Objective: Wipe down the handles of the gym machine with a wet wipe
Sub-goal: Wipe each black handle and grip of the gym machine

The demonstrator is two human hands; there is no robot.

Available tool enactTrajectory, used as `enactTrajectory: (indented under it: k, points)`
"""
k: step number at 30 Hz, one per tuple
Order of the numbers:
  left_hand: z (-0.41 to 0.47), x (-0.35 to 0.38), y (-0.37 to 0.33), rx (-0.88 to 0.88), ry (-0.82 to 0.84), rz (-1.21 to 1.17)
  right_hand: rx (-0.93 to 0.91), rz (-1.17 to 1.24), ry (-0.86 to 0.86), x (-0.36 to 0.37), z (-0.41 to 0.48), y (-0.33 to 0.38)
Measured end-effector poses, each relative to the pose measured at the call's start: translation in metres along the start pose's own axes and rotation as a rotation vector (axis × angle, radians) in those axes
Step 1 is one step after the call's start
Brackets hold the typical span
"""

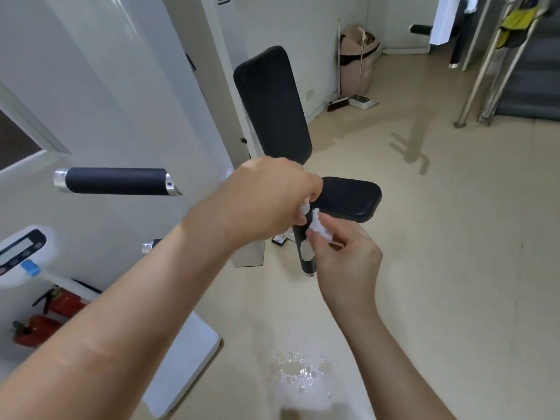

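Head view: the left hand (266, 201) covers the top of the upright handle (305, 262) with its fingers curled round it, so the handle's upper end and its joint to the machine are hidden. A scrap of white shows under those fingers. The right hand (345, 259) is just right of the handle. Its thumb and fingertips pinch a crumpled wipe (320, 229), which touches the handle's right side. White patches lower on the handle may be wipe or glare; I cannot tell which.

To the left a side handle (115, 180) lies level and in full sight. A third grip (150, 245) shows only its metal cap beyond the left forearm. The seat (351, 197) is partly behind the hands, and the backrest (272, 104) stands farther off. At the left edge a console (21, 253) is cut off and its screen is too blurred to read. A label (224, 0) at the top edge is cut off and illegible. Two red extinguishers (45, 319) lie near left, partly behind the forearm.
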State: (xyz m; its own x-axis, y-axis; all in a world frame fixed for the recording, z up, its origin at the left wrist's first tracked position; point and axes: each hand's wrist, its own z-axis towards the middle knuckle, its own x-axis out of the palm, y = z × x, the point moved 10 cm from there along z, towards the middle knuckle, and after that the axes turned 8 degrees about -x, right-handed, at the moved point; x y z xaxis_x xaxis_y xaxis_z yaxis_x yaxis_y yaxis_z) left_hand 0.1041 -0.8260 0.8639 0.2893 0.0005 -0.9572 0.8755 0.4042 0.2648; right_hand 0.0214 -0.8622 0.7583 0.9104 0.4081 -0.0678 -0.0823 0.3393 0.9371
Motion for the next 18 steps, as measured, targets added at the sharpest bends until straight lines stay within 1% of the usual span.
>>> enactTrajectory:
  k: [2,3,4,7,9,10,11,13,15,16,17,18]
  points:
    - [0.0,0.001,0.001,0.0,0.003,-0.012,-0.154,-0.161,-0.039,-0.003,0.003,0.014]
    - [0.0,0.001,0.002,0.001,0.0,-0.019,-0.178,-0.179,-0.058,-0.004,0.002,0.017]
    - [0.001,0.002,0.003,0.004,-0.003,-0.033,-0.163,-0.148,-0.072,-0.004,0.001,0.018]
    - [0.003,0.006,0.003,0.015,0.032,-0.077,-0.006,0.035,-0.083,-0.002,0.0,0.003]
    - [0.003,0.007,0.003,0.015,0.059,-0.103,0.092,0.076,-0.075,0.0,-0.004,-0.013]
    - [0.001,0.007,0.003,0.027,0.045,-0.108,0.124,0.086,-0.076,0.0,-0.006,-0.017]
    - [-0.001,0.005,0.001,0.05,-0.005,-0.102,0.135,0.104,-0.079,0.001,-0.007,-0.017]
    - [-0.013,-0.009,0.0,0.065,-0.219,-0.113,0.103,0.168,-0.068,0.003,-0.007,-0.005]
    - [-0.041,-0.022,0.003,-0.006,-0.489,-0.204,0.039,0.185,-0.022,0.007,-0.006,0.009]
    - [-0.057,-0.022,0.003,-0.054,-0.592,-0.273,0.025,0.173,-0.012,0.007,-0.007,0.01]
    - [-0.073,-0.014,0.002,-0.096,-0.65,-0.349,0.033,0.154,-0.014,0.006,-0.007,0.006]
    - [-0.084,0.0,0.0,-0.138,-0.65,-0.427,0.057,0.136,-0.024,0.005,-0.008,0.0]
